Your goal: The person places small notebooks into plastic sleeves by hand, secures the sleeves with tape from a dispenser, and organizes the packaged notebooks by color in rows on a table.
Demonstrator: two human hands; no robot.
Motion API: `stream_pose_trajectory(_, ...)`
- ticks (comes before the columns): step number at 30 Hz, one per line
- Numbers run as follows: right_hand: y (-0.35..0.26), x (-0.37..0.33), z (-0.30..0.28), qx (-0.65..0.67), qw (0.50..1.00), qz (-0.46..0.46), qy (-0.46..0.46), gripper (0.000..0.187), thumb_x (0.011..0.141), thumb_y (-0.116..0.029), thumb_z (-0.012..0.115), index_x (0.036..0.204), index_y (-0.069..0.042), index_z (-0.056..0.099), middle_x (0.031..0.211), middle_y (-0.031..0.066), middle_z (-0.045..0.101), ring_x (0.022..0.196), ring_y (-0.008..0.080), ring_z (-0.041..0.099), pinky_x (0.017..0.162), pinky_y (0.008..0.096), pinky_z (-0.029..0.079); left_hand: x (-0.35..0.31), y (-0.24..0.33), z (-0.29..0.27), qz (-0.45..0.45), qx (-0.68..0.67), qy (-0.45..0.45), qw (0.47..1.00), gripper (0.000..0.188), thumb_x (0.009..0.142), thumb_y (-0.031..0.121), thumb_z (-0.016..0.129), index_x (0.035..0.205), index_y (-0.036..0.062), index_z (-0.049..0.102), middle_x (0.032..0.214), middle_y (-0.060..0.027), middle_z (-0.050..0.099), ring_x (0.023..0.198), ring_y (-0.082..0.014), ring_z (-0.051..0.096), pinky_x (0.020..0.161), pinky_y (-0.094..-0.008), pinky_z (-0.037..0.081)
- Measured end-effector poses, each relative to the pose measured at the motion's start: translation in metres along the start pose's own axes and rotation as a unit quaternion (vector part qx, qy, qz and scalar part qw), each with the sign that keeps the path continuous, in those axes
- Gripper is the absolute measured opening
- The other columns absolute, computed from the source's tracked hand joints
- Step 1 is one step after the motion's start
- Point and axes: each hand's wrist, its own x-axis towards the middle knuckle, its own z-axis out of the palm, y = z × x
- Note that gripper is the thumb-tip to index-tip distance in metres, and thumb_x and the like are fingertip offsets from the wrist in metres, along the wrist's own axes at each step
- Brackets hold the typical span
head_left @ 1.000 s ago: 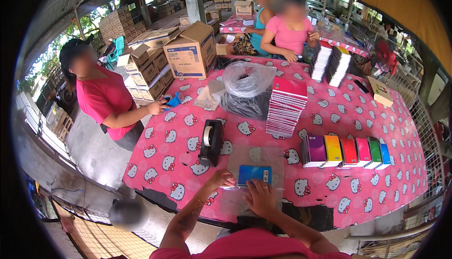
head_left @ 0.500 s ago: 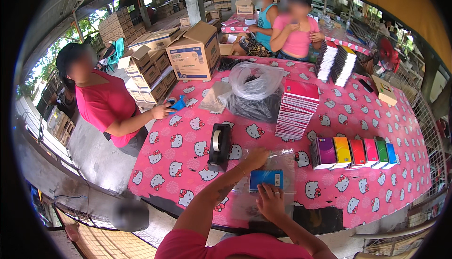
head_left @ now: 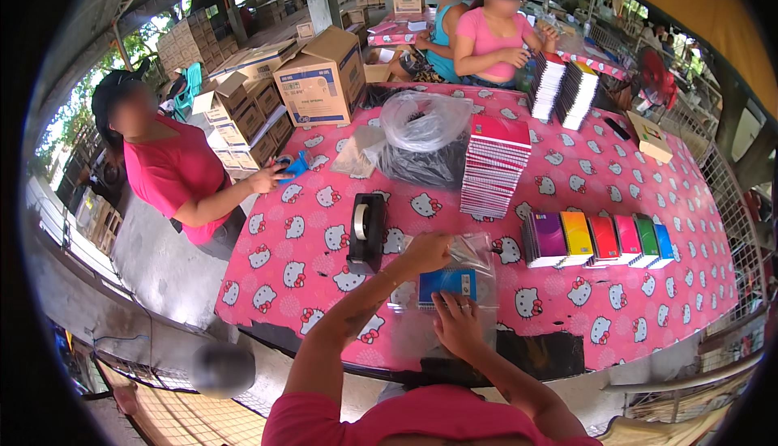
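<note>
A small blue spiral notebook lies with a clear plastic bag at the front of the table; the bag's film spreads around it. My right hand rests on the notebook's lower edge, fingers stretched out and lying flat. Just above the notebook, my left hand is closed on the top part of the bag, its fingertips partly hidden. To the left of that hand stands a black tape dispenser. A tall stack of red notebooks rises beyond my hands.
Rows of coloured notebooks stand at the right. A bundle of plastic bags and a cardboard box sit farther back. At the left, a person holds a blue tape dispenser. Two people are across the table, near white-edged notebook stacks.
The whole view has shifted slightly. The bag's upper film looks more lifted and creased by my left hand. Across the table, the person in pink has lowered a hand from the face.
</note>
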Motion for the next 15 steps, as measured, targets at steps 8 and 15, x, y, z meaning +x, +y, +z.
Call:
stream_pose_trajectory(8,-0.008,0.0,0.0,0.023,1.0,0.0,-0.004,0.055,0.079,-0.033,0.071,0.127,-0.009,0.058,0.133,0.0128,0.049,0.125,0.0308,0.046,0.105,0.0553,0.035,-0.071,0.051,0.019,0.065,0.094,0.125,0.986,0.016,0.076,0.009,0.065,0.093,0.0089,0.063,0.086,-0.0089,0.067,0.082,-0.0307,0.068,0.072,-0.0436,0.056)
stream_pose_trajectory(15,0.008,-0.01,0.02,0.012,0.999,-0.038,-0.033,0.056,0.081,-0.029,0.07,0.13,-0.005,0.054,0.13,0.0181,0.049,0.133,0.0373,0.042,0.11,0.0635,0.027,-0.094,0.07,0.052,-0.014,0.043,0.151,0.987,0.024,0.076,0.006,0.066,0.1,0.008,0.065,0.09,-0.0107,0.067,0.08,-0.0314,0.069,0.066,-0.0398,0.057)
